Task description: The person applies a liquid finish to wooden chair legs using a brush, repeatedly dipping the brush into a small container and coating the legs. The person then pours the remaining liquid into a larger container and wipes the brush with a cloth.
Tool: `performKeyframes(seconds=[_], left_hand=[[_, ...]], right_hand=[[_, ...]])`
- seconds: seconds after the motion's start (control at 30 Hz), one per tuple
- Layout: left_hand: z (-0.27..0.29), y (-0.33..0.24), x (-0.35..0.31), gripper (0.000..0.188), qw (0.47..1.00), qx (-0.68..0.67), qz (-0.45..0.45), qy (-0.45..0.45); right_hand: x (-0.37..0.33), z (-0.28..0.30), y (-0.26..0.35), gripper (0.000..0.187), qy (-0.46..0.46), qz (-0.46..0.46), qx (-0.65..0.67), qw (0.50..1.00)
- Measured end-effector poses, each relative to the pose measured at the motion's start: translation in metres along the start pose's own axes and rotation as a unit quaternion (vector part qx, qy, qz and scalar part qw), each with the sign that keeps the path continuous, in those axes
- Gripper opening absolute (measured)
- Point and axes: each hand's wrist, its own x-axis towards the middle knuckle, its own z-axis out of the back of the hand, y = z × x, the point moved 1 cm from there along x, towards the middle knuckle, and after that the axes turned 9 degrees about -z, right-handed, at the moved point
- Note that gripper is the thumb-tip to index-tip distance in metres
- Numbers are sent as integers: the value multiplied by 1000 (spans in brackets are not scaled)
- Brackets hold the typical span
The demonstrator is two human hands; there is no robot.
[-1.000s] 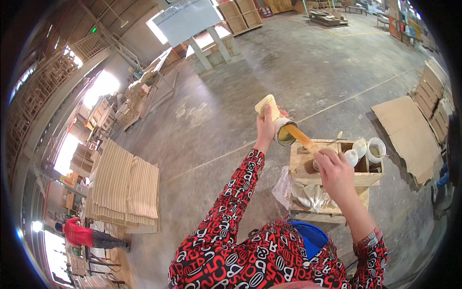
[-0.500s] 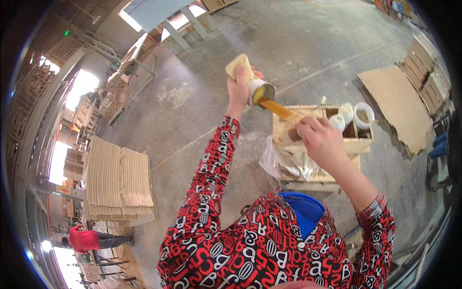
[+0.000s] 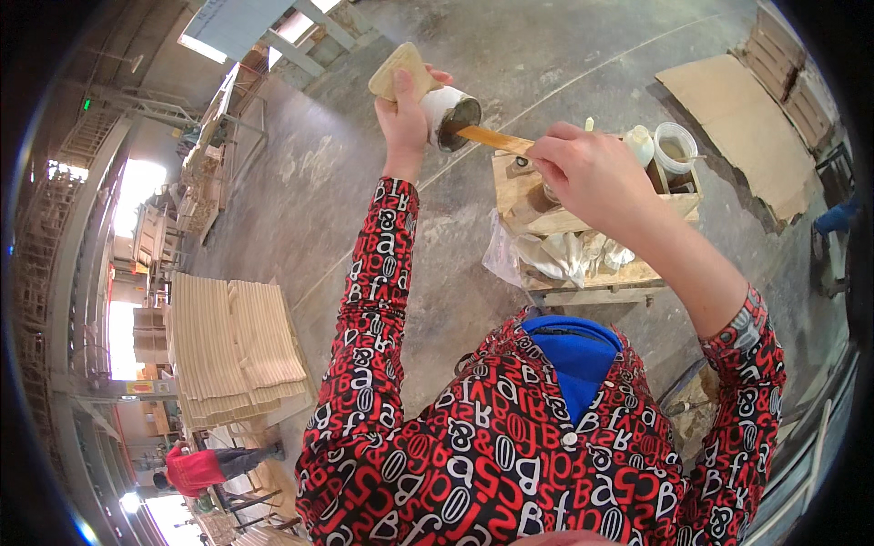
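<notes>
My left hand is closed around a tin can with a pale outside, tipped so that its dark mouth faces right. The same hand pinches a pale yellow block with rounded corners against the can; whether it is foam or wood I cannot tell. Between the fingers of my right hand is a flat wooden stick, stained orange along its length. Its far end reaches into the can's mouth, where the tip is hidden.
Below my right hand stands a wooden box-like stand with a white bottle, a white tub and crumpled cloth. Flat cardboard lies at right. Stacked pale boards and a person in red are at left.
Both hands, with the can, block and stick, sit further up and left in the picture. The surroundings have shifted too. The can's inside looks darker now.
</notes>
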Motion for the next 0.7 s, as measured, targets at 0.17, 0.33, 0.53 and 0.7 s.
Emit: performKeyframes(seconds=[0.17, 0.33, 0.53, 0.7], left_hand=[[0, -4, -3, 59, 998, -39, -33, -39], [2, -13, -1, 70, 989, -121, -51, -66], [1, -33, 8, 76, 980, -162, -37, -105], [-18, -56, 29, 78, 984, -142, -94, -45]], right_hand=[[-5, 7, -13, 13, 14, 9, 133, 991], [0, 21, -24, 19, 89, -98, 253, 958], [-10, 37, -25, 20, 160, -226, 384, 881], [-24, 42, -21, 18, -139, 84, 119, 980]])
